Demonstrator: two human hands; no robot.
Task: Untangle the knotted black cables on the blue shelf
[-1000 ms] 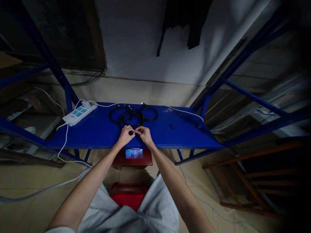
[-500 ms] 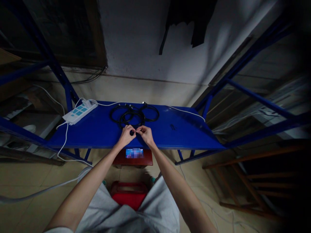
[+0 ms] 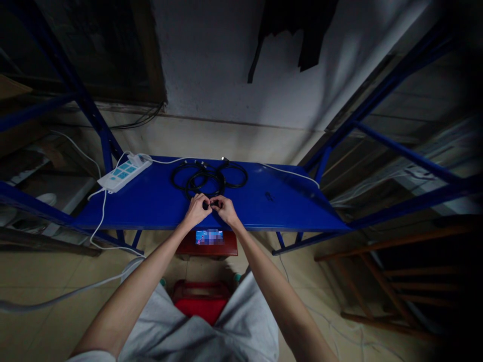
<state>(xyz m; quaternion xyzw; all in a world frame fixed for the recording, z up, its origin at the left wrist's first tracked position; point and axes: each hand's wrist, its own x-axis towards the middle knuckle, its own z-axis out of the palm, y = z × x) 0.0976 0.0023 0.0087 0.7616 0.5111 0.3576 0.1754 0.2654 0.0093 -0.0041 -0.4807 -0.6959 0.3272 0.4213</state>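
Observation:
Several black cable coils [image 3: 209, 177] lie on a blue shelf board [image 3: 151, 206], near its back. My left hand [image 3: 196, 210] and my right hand [image 3: 225, 209] meet at the front of the coils, fingers curled and pinched on a small black part of a cable [image 3: 207, 204] held between them. Both hands rest close to the board's front half. What exactly the fingertips grip beyond the black piece is too small to make out.
A white power strip [image 3: 119, 174] with a white cord lies at the board's left back corner. Blue rack posts rise left [image 3: 94, 120] and right [image 3: 377, 95]. A red stool [image 3: 199, 299] and a lit phone screen [image 3: 209, 237] sit below the board. Wooden slats lie at right.
My two hands have drawn slightly closer together around the black cable piece. Nothing else has moved.

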